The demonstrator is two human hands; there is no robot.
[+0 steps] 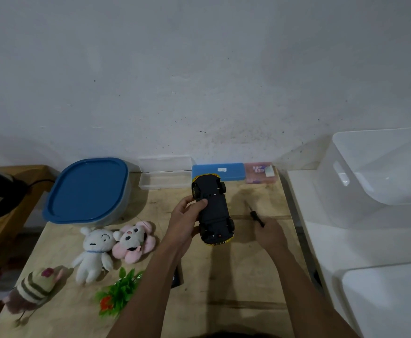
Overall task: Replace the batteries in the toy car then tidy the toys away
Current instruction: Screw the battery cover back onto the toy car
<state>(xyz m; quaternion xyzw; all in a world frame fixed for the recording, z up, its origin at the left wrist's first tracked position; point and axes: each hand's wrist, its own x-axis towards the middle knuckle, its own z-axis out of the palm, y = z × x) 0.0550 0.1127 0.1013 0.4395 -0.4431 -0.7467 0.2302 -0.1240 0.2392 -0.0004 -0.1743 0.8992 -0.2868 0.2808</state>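
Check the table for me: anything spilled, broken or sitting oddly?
Nothing spilled or broken. The yellow toy car lies belly-up in the left hand, its black underside showing, which suits the battery job. The right hand holds a black-handled screwdriver. The clear plastic case further back stands open.

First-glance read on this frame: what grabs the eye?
The toy car, flipped so its black underside faces up, is held over mid-table by the left hand. Just right of it, the right hand grips a screwdriver with a dark handle. A white plush and a pink plush lie at table left, in front of a blue-lidded container.
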